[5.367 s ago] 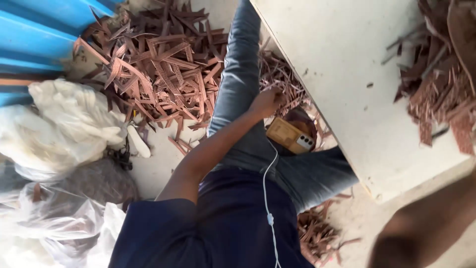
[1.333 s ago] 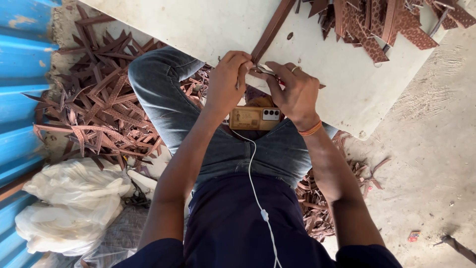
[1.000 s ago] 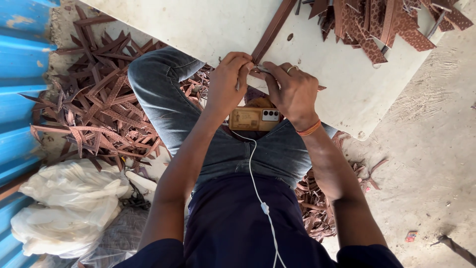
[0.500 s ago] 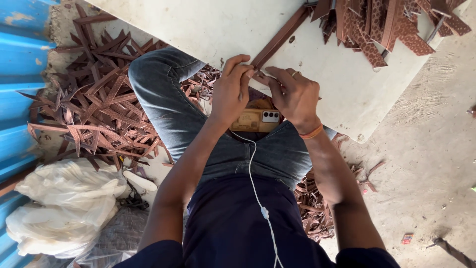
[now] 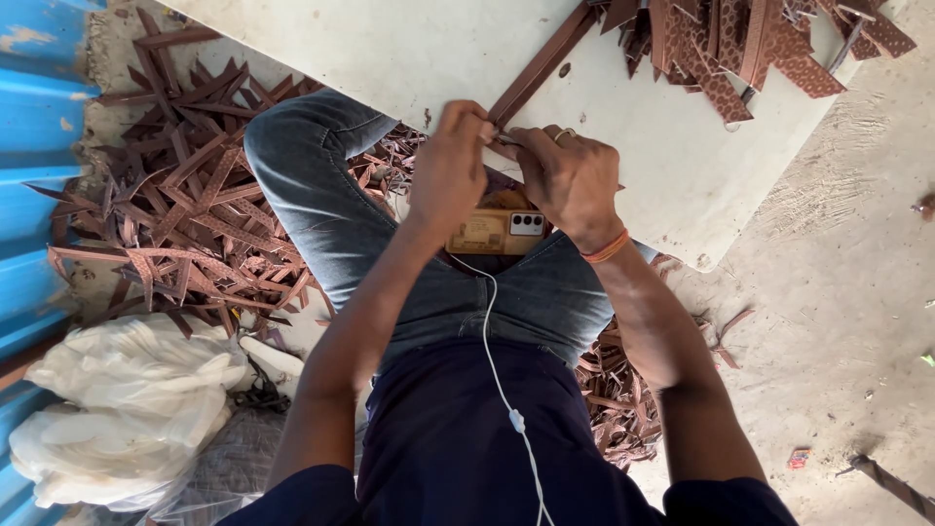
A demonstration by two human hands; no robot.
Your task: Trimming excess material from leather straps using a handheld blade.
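Observation:
A long brown leather strap (image 5: 542, 66) lies diagonally on the white board (image 5: 409, 54). My left hand (image 5: 450, 170) and my right hand (image 5: 568, 178) pinch its near end together at the board's front edge. An orange band circles my right wrist. A tan phone (image 5: 497, 232) rests in my lap on blue jeans, with a white cable (image 5: 499, 385) running down from it over my dark blue shirt.
A heap of brown patterned strap pieces (image 5: 750, 44) sits on the board's far right. Many brown offcuts (image 5: 185, 224) cover the floor at left, against a blue corrugated wall (image 5: 39, 166). White plastic bags (image 5: 117, 399) lie at lower left. More scraps (image 5: 623, 399) lie by my right elbow.
Earlier my left hand reached to the floor scraps. Since then both hands closed on the strap's end, and the strap's far end has swung rightward on the board.

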